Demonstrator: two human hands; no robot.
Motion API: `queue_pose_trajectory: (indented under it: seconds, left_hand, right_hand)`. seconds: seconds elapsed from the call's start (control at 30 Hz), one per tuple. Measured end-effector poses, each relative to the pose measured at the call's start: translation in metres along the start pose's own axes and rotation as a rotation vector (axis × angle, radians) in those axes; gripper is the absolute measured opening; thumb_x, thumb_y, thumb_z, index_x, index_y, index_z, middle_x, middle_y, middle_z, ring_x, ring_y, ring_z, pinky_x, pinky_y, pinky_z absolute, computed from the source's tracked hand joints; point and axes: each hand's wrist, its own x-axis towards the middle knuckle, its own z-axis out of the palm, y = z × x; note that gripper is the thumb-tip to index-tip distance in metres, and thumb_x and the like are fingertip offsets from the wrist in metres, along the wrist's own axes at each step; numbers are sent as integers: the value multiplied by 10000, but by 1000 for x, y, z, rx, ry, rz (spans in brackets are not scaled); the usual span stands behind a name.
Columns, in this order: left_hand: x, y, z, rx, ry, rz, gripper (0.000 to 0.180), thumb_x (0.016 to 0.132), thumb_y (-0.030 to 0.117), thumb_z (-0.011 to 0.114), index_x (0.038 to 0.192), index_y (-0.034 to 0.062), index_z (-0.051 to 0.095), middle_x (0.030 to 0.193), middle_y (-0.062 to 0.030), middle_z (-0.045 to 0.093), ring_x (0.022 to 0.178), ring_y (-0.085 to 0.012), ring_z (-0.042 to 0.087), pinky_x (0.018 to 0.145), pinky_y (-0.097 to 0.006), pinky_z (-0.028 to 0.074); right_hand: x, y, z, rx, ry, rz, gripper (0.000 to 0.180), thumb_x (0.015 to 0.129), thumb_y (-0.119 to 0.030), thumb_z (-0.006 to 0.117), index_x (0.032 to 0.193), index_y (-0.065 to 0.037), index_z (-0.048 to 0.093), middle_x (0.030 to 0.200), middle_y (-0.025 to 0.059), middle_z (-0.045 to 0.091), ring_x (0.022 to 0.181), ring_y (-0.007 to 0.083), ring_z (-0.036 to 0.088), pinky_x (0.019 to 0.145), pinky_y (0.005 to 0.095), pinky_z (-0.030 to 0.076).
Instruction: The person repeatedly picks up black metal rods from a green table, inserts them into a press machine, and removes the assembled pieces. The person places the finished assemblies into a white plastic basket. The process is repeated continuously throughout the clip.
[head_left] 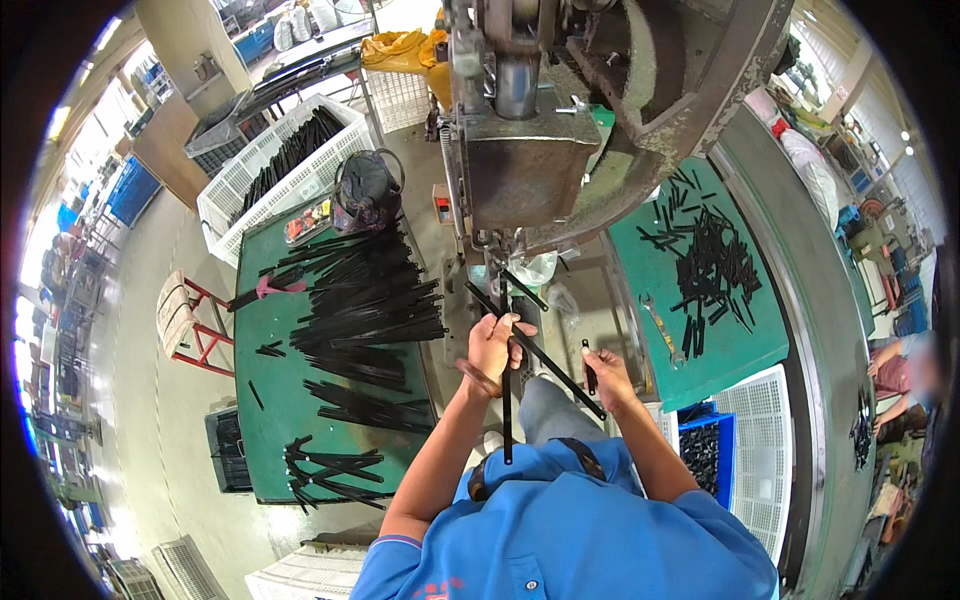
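My left hand (490, 350) is closed around long flat black strips (550, 365). One strip hangs straight down toward my lap, and another slants from upper left to lower right across it. Their upper ends lie just under the head of a heavy metal press (530, 180). A shorter black strip (525, 289) is beside them, near the tooling; whether it touches it I cannot tell. Pinched in the fingers of my right hand (612, 382), to the right of the long strips, is a short black strip (588, 362) with a hole near its top end.
On the left, a green-topped bench (275, 380) bears piles of long black strips (365, 290) and a dark bag (368, 190). The right-hand green bench (640, 270) carries short black pieces (715, 260) and a wrench (660, 328). A blue bin (727, 450) sits below it. Someone sits far right.
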Motion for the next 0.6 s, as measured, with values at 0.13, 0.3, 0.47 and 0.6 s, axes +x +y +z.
queue_pose_trajectory:
  seconds: [0.13,0.3,0.47,0.6]
  left_hand:
    - [2,-1,4,18,-14,21,257,953,227,446,990,-23,497,866,-151,646,458,-85,460,380,-223,382]
    - [3,-2,5,-1,11,24,241,951,227,454,982,-7,505,841,-135,647,447,-80,453,375,-221,376]
    - [-6,8,16,49,21,112,267,964,243,428,1002,-11,503,820,-122,636,426,-82,433,364,-216,360]
    - [-17,23,14,38,-12,121,218,955,199,436,992,-2,509,808,-122,626,422,-71,416,358,-204,337]
  right_hand:
    - [5,1,3,-26,-12,36,237,836,-246,662,698,-89,549,600,1,546,454,71,455,406,225,352]
    - [7,2,0,-45,3,27,238,828,-239,674,685,-97,546,593,-15,529,462,61,430,412,229,329]
    - [-5,-4,-2,-119,50,-10,262,833,-249,674,660,-115,530,564,-55,459,468,47,364,425,227,284]
    - [14,-18,0,-230,-23,-171,260,874,-242,617,679,-95,527,611,-45,467,560,47,390,499,228,316]
